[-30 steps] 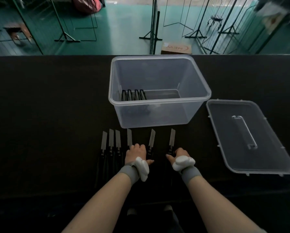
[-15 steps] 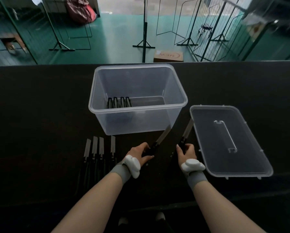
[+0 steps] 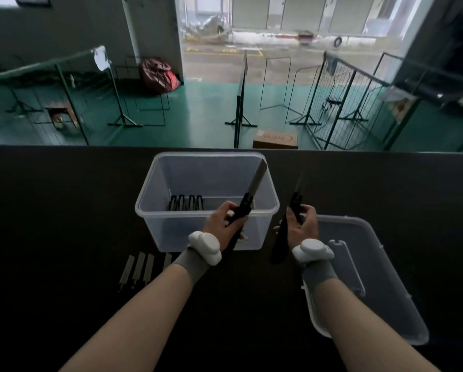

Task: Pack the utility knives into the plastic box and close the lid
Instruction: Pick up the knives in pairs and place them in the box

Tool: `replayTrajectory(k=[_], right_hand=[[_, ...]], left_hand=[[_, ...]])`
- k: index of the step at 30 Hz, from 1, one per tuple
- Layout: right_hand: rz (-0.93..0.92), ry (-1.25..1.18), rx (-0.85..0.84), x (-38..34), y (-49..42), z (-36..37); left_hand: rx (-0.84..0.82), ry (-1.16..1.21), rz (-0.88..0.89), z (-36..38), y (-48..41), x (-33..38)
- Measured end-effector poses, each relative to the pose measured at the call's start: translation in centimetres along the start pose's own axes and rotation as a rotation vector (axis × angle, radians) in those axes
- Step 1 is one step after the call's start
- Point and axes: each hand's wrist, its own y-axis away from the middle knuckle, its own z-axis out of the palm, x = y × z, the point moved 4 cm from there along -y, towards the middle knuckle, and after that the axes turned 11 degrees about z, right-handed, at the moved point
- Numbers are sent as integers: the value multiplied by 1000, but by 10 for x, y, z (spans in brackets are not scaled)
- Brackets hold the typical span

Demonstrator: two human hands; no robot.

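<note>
The clear plastic box (image 3: 155,210) stands open on the dark table, with several black-handled utility knives (image 3: 186,203) lying on its floor at the left. My left hand (image 3: 225,224) grips a utility knife (image 3: 251,194) by its black handle, blade tilted up over the box's near right rim. My right hand (image 3: 302,224) holds a second utility knife (image 3: 296,200) upright, just right of the box. Several more knives (image 3: 141,269) lie in a row on the table at the near left. The clear lid (image 3: 380,277) lies flat at the right, partly under my right forearm.
The dark table (image 3: 50,224) runs the full width, its far edge just behind the box. Beyond it lie a green floor, metal racks and a cardboard box (image 3: 275,140).
Both hands picked a knife each off the table and raised them toward the box. The view has tilted upward, so the box and lid now sit lower in the frame.
</note>
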Motion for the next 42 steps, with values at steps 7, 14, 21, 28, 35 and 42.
replayTrajectory(k=[7, 14, 21, 28, 35, 42], right_hand=[[-92, -56, -210, -58, -5, 15], [159, -190, -431, -80, -8, 33], [309, -335, -623, -89, 4, 34], [394, -313, -644, -75, -2, 39], [520, -284, -680, -71, 2, 40], [489, -257, -638, -79, 7, 38]], left_hand=[[135, 269, -85, -8, -22, 29], [253, 419, -183, -20, -39, 49], [340, 639, -205, -19, -36, 50], [363, 672, -304, -21, -28, 45], [302, 657, -386, -21, -24, 52], [332, 557, -381, -23, -21, 58]])
